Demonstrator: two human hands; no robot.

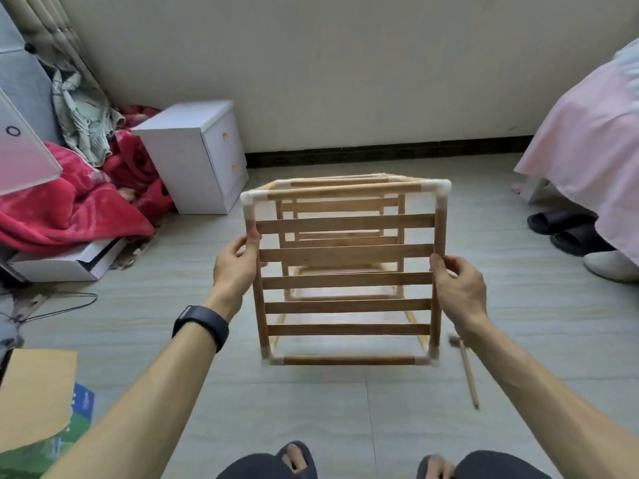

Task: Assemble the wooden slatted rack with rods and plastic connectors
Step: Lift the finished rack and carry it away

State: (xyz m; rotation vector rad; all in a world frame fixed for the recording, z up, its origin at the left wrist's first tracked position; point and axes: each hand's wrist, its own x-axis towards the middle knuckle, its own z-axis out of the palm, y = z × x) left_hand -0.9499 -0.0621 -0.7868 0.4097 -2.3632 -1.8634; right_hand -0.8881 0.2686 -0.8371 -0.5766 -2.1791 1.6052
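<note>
Both hands hold the rack (pixel 345 271) above the floor (pixel 345 426): left hand (pixel 235 267) fingers wrap its left post, right hand (pixel 456 285) fingers its right. Keep both grips level and check each white connector (pixel 249 198). A loose rod (pixel 467 371) lies beside.

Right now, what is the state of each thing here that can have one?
Rack, joined up, held at both sides.
Left hand, grips the rack's left side.
Right hand, grips the rack's right side.
Rod, loose, lying on the floor.
Cabinet, drawers shut.
Blanket, crumpled in a heap.
</note>
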